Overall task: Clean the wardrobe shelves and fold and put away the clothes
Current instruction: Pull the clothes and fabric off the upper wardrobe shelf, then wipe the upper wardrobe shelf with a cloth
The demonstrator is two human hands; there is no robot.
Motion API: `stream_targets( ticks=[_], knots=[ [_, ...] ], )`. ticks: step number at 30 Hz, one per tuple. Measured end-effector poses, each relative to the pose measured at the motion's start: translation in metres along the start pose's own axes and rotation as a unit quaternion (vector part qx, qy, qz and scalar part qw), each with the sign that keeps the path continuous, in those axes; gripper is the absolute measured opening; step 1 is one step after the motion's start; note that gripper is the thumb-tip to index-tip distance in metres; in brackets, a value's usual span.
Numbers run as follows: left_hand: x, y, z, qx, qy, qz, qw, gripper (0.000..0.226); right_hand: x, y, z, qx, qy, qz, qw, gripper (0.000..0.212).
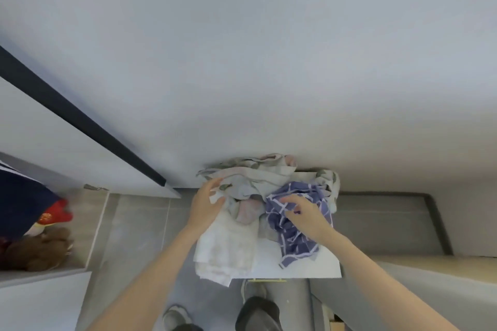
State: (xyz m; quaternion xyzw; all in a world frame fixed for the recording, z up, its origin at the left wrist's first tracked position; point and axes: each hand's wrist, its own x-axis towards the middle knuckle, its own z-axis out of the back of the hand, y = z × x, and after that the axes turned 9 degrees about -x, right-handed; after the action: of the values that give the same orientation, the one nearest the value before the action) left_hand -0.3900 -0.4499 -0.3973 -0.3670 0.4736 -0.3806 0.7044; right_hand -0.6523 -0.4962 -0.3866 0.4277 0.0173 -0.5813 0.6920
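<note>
A heap of crumpled clothes [258, 177] lies on a white pull-out shelf [304, 266] under a large white wardrobe panel. My left hand [205, 203] grips the pale grey garment at the heap's left side, thumb over a fold. My right hand [302, 212] has its fingers curled into a purple cloth with white lines [295, 244] on the right of the heap. A whitish towel [228, 252] hangs over the shelf's front left edge.
At the far left an open compartment holds a brown plush toy [37, 251], a red item [57, 213] and dark blue fabric [18, 207]. A dark rail [80, 118] runs diagonally at left. Grey tiled floor [139, 223] and my feet [258, 313] show below.
</note>
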Motion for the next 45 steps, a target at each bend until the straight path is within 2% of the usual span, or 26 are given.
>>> stream_targets(
  ticks=[5,10,14,18,22,26,28,30,33,35,39,45],
  knots=[
    [-0.016,0.072,0.025,0.018,-0.029,0.099,0.995,0.042,0.017,-0.006,-0.071,0.002,0.079,-0.042,0.996,0.035],
    [-0.018,0.153,0.023,0.027,-0.021,0.183,0.982,0.056,0.043,-0.020,-0.141,0.009,0.084,-0.106,0.991,0.042],
    [-0.006,0.198,0.010,0.018,-0.011,0.207,0.978,0.068,0.063,-0.027,-0.182,0.049,0.075,-0.147,0.985,0.055],
    [0.006,0.222,-0.008,-0.008,0.018,0.213,0.977,0.071,0.077,-0.029,-0.213,0.034,0.064,-0.157,0.985,0.070],
    [0.007,0.266,-0.016,0.003,0.014,0.206,0.978,0.083,0.079,-0.036,-0.229,0.020,0.050,-0.138,0.989,0.079],
    [-0.017,0.247,-0.006,-0.028,-0.020,0.234,0.972,0.074,0.070,-0.035,-0.232,0.104,0.103,-0.162,0.976,0.072],
    [-0.030,0.245,0.003,-0.068,-0.022,0.260,0.963,0.074,0.066,-0.031,-0.235,0.119,0.135,-0.151,0.972,0.069],
    [-0.043,0.238,0.016,-0.109,-0.030,0.264,0.958,0.062,0.061,-0.020,-0.235,0.128,0.168,-0.131,0.969,0.068],
    [-0.063,0.213,0.038,-0.144,-0.046,0.222,0.963,0.045,0.051,0.011,-0.229,0.130,0.227,-0.097,0.960,0.061],
    [-0.077,0.189,0.060,-0.152,-0.060,0.186,0.969,0.046,0.043,0.040,-0.219,0.095,0.250,-0.056,0.962,0.060],
    [-0.105,0.140,0.112,-0.162,-0.107,0.124,0.973,0.054,0.022,0.119,-0.194,0.008,0.240,0.051,0.969,0.056],
    [-0.155,0.052,0.213,-0.169,-0.172,0.017,0.970,0.042,-0.023,0.263,-0.164,0.061,0.215,0.202,0.954,0.054]
  ],
)
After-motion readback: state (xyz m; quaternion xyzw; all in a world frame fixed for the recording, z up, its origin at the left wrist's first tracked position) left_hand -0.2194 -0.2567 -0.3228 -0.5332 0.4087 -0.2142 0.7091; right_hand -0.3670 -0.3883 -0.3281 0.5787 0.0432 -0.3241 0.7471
